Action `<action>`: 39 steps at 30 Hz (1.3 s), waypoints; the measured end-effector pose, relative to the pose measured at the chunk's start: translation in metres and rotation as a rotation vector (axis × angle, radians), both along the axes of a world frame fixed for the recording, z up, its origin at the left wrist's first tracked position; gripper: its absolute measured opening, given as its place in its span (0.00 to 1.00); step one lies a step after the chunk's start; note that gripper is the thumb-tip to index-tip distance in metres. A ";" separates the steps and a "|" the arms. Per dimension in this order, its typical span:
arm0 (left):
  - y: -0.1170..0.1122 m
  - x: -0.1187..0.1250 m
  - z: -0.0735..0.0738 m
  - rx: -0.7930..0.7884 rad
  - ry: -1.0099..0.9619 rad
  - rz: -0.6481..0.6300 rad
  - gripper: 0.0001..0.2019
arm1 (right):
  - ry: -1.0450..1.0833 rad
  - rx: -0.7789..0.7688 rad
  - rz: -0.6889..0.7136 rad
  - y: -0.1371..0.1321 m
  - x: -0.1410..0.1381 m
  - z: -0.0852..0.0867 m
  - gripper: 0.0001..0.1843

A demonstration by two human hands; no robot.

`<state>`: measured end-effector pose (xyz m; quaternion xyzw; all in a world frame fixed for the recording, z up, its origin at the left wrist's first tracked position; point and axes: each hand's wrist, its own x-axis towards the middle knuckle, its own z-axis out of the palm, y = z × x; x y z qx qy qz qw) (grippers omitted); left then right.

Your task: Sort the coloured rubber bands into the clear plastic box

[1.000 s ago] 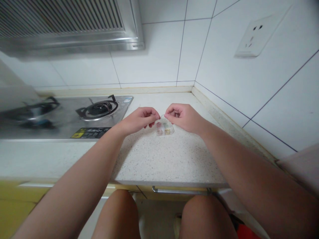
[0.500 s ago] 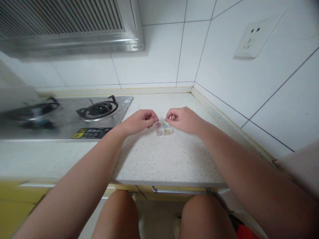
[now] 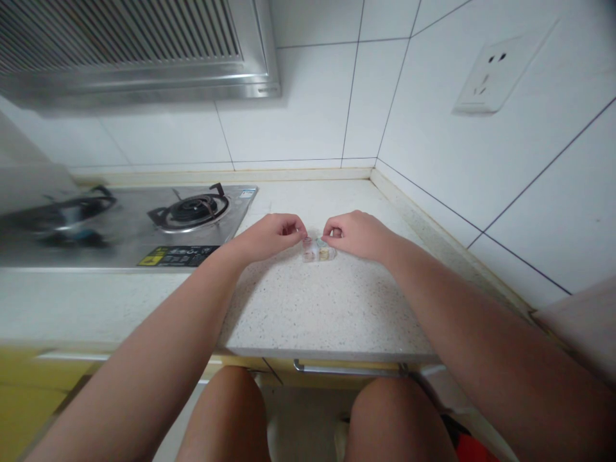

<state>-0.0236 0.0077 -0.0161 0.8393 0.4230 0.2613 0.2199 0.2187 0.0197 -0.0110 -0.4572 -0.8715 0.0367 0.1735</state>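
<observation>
A small clear plastic box [image 3: 317,249] with little coloured pieces inside rests on the speckled white counter [image 3: 317,308]. My left hand [image 3: 272,235] pinches its left edge with curled fingers. My right hand [image 3: 353,233] pinches its right edge the same way. Both hands lie low against the counter, thumbs and forefingers meeting over the box's top. What the fingertips do on the lid is too small to make out.
A steel gas hob [image 3: 144,224] with two burners lies to the left, under a range hood [image 3: 135,51]. Tiled walls close the back and right, with a socket [image 3: 495,74] on the right wall. A drawer handle [image 3: 346,369] runs below the counter edge, above my knees.
Both hands have sunk toward the counter with the box; its raised clear lid or flap seen a second ago now lies down flat.
</observation>
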 end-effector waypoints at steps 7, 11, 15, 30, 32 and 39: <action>0.001 0.000 0.000 0.003 0.031 0.007 0.10 | 0.022 0.017 -0.068 0.001 -0.002 0.002 0.09; 0.000 0.000 0.001 0.009 0.030 0.005 0.10 | 0.011 -0.005 -0.058 0.001 -0.002 0.001 0.10; -0.002 0.001 0.002 0.011 0.029 0.007 0.10 | -0.011 -0.019 -0.045 0.000 -0.002 -0.001 0.10; -0.004 0.002 0.003 0.002 0.054 0.006 0.10 | -0.004 -0.010 -0.061 0.000 -0.004 0.000 0.09; -0.003 0.002 0.003 0.000 0.055 0.006 0.10 | 0.021 0.007 -0.078 0.000 -0.005 0.001 0.08; -0.003 0.002 0.003 0.004 0.058 -0.001 0.09 | 0.069 0.035 -0.131 -0.001 -0.005 0.001 0.09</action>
